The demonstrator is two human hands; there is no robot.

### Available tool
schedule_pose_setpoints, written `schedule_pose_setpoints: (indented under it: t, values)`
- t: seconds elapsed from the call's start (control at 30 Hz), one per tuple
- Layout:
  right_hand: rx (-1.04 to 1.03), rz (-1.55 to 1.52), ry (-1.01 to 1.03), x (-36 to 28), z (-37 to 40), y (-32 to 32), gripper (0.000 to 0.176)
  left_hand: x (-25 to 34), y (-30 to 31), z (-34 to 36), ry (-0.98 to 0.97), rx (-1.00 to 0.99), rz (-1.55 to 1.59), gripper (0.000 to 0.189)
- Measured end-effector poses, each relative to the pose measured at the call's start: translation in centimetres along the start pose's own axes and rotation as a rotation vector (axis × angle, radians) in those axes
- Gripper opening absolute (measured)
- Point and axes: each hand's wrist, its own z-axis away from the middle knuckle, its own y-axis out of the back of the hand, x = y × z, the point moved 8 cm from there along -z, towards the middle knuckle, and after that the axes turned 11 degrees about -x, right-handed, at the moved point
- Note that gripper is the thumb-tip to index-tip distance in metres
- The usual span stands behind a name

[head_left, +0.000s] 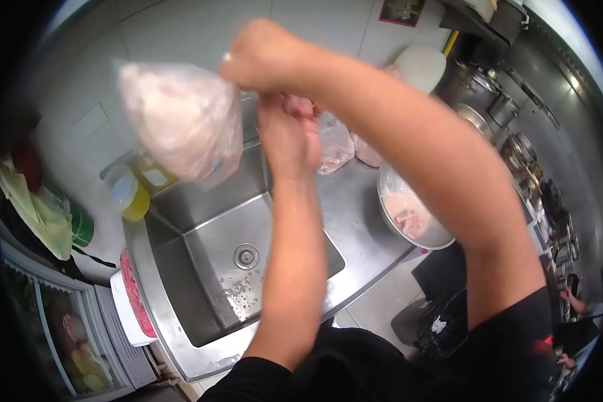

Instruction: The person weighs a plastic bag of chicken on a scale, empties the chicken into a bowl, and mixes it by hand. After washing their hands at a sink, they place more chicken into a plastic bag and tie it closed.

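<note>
A clear plastic bag (181, 124) packed with pale raw meat hangs in the air over the back left of the sink, slightly blurred. My right hand (261, 57) is closed on the gathered end of this bag, high in the view. Just below it is my left hand (291, 127), its fingers curled in; what they grip, if anything, is hidden. The two hands overlap or touch. Beneath my arms lies the steel sink (197, 258), with wet spots near its drain (246, 256).
On the steel counter (355, 214) stand a bowl (390, 221) with pinkish meat and more bagged meat (333, 144). A yellow-filled container (132, 197) sits at the sink's left corner. Pots (502, 107) line the far right. Another person's hand (573, 301) shows at lower right.
</note>
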Motion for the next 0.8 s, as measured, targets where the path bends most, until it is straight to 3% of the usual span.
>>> schedule_pose_setpoints:
  t: [0.1,0.17,0.23,0.27,0.37,0.47,0.5,0.6,0.67,0.7,0.8]
  values:
    - [0.066,-0.069,-0.074,2.2,2.0,-4.6,0.026,-1.7,2.4,2.5,-0.045,0.397,-0.034,0.019]
    - [0.099,-0.062,-0.068,5.8,2.4,-9.3,0.027,-3.5,4.9,4.9,0.096,0.557,-0.009,0.024]
    - [0.138,-0.058,-0.078,10.3,3.7,-13.9,0.028,-7.0,12.1,8.3,0.356,0.555,-0.181,0.028]
    - [0.069,-0.159,-0.211,12.5,5.3,-15.8,0.030,-7.3,13.6,9.6,0.534,0.467,-0.395,0.029]
    - [0.021,-0.284,-0.335,18.8,10.2,-22.9,0.032,-7.1,14.7,12.1,0.988,0.263,-1.143,0.034]
    - [0.024,-0.715,-0.547,23.0,15.2,-28.9,0.025,-9.6,15.7,12.6,0.909,-0.286,-1.838,0.034]
    - [0.035,-0.899,-0.621,23.5,16.9,-30.1,0.023,-10.3,15.5,13.0,0.946,-0.377,-1.837,0.034]
    - [0.132,-1.136,-0.586,23.8,19.4,-30.3,0.017,-11.3,14.3,12.8,0.991,-0.612,-1.796,0.031]
    - [0.152,-1.132,-0.542,23.0,20.0,-29.0,0.019,-10.4,13.3,11.9,0.965,-0.714,-1.732,0.026]
    - [0.161,-1.129,-0.518,22.5,20.0,-28.4,0.021,-9.9,13.4,11.5,0.911,-0.692,-1.679,0.025]
    - [0.192,-1.153,-0.381,21.2,20.3,-26.7,0.021,-8.9,14.2,10.9,1.195,-0.518,-1.495,0.025]
